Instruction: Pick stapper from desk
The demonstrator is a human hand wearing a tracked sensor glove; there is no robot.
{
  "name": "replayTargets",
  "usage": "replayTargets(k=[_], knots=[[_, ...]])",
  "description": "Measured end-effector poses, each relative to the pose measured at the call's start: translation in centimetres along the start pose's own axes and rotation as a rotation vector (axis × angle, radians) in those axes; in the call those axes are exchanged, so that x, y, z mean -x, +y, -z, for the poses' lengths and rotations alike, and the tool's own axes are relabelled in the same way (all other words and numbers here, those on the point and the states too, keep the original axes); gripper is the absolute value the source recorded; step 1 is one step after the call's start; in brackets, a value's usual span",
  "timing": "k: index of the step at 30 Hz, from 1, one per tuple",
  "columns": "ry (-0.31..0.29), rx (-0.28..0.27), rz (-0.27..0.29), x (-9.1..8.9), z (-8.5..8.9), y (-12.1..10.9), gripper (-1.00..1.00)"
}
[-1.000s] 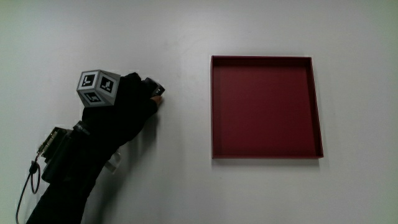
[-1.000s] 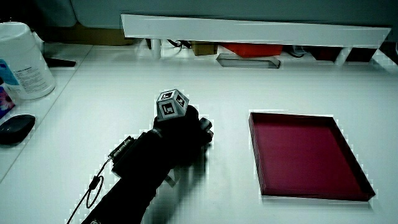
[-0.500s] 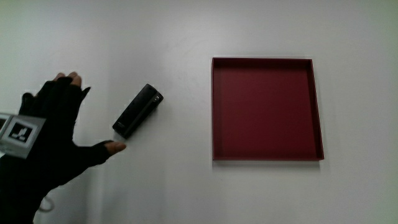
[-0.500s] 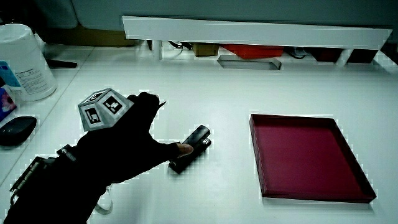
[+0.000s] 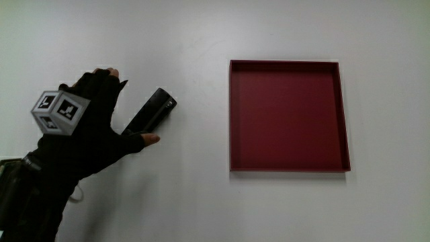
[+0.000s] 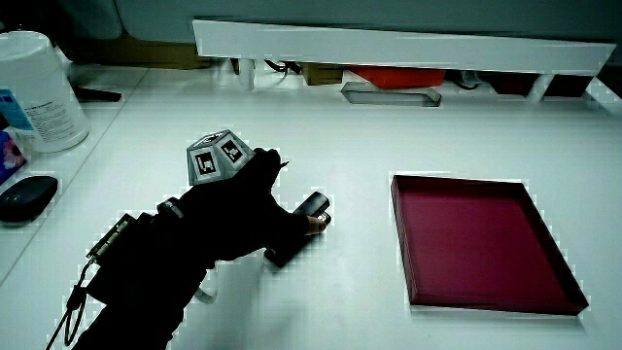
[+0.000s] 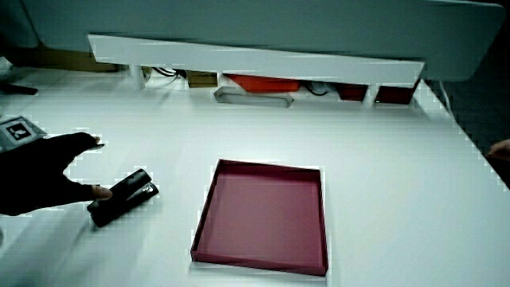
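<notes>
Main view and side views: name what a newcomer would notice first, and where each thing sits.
The dark red tray stands out most, lying empty on the white table. Beside it the black-gloved hand, a patterned cube on its back, reaches with spread fingers over the black stapler, which lies flat between hand and tray.

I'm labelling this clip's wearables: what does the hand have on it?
The hand wears a black glove with open fingertips. A small grey cube with black-and-white square markings sits on its back. The forearm is sleeved in black, with a thin cable hanging beside it.
</notes>
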Motion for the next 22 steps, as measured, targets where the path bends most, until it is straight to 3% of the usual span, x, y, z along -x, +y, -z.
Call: replayTargets(k=[3, 10, 12, 14, 15, 18, 19, 20, 22], knots=[[-0.007, 0.002, 0.01, 0.0, 0.1, 0.0, 1.0], [-0.043, -0.047, 0.087, -2.0, -1.7, -0.9, 1.0], [-0.039, -0.061, 0.125, -3.3, -2.7, -1.3, 1.0], [-0.106, -0.054, 0.151, -4.2, -2.8, -1.1, 1.0], [-0.09, -0.05, 0.166, -5.1, -3.1, -1.2, 1.0], [-0.139, -0.069, 0.239, -6.8, -2.8, -0.5, 1.0], [-0.11, -0.078, 0.253, -7.7, -3.1, -0.6, 1.0], [-0.113, -0.055, 0.248, -8.5, -3.2, -0.6, 1.0], [-0.108, -0.068, 0.279, -10.0, -3.2, -0.5, 1.0]])
